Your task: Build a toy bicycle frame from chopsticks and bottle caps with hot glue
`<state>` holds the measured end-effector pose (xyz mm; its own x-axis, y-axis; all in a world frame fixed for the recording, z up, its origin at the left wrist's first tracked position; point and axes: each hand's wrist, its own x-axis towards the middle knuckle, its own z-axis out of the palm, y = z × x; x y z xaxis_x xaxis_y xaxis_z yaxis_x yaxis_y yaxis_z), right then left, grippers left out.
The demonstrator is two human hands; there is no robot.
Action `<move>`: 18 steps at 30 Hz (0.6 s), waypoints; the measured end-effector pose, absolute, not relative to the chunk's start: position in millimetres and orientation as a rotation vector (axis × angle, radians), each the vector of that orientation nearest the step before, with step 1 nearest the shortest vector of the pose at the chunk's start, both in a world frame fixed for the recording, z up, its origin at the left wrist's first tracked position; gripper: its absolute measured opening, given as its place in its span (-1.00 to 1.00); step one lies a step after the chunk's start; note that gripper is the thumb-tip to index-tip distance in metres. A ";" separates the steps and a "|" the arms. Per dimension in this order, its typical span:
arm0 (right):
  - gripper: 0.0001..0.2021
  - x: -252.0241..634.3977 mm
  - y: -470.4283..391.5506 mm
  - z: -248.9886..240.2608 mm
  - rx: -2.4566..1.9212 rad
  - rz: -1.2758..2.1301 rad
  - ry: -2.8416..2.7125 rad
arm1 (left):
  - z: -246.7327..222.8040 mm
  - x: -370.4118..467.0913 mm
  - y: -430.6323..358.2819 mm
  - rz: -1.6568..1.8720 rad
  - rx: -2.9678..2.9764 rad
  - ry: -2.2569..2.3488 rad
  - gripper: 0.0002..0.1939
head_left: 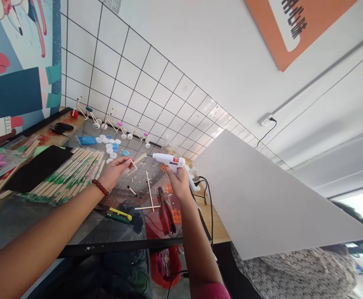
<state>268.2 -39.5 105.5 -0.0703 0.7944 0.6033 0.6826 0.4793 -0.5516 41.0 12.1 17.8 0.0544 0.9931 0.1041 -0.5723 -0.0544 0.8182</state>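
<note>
My left hand (116, 171), with a bead bracelet (101, 187) at its wrist, pinches a small frame of thin wooden sticks (138, 159) above the table. In my right hand (179, 181) is a white glue gun (170, 160), its nozzle pointing left towards the sticks. A short gap shows between nozzle and sticks. Below, two loose sticks (150, 192) lie crossed on the glass-topped surface. Red-handled pliers (166, 211) rest under my right wrist, and a yellow-green cutter (119, 214) lies further left, near a short black-and-white piece (132, 191).
Bagged wooden chopsticks (71, 174) lie at left beside a black sheet (38, 168). White and blue discs (111, 147) are scattered behind. Small wheeled stick models (106, 120) line the wire grid (131, 79). A power strip (194, 180) with cables and a large white board (256, 195) stand at right.
</note>
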 end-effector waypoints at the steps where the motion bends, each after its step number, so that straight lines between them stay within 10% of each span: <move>1: -0.69 267.3 -39.8 105.9 -1.247 0.147 -1.802 | 18.0 41.0 11.8 1.436 0.848 0.650 -0.55; 18: -0.65 258.1 -32.5 101.6 -1.221 0.224 -1.811 | 31.6 32.2 1.1 1.018 0.513 0.451 -0.96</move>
<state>258.1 -32.5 101.6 -0.0947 0.8100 0.5788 0.6444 0.4930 -0.5845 32.2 1.1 31.6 0.4545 0.8832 -0.1161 -0.6794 0.4280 0.5960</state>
